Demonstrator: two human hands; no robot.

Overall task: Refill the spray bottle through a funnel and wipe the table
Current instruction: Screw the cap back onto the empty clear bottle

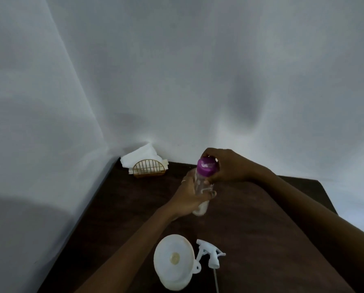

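dark wood bench [250,218] sits in a white-walled corner. left hand [187,197] grips a clear bottle [202,189] held tilted above it, while right hand [225,166] fingers curl round its purple cap [207,167]. nearer the person, a white funnel [173,258] sits in the spray bottle, with the spray head [210,253] lying beside it.
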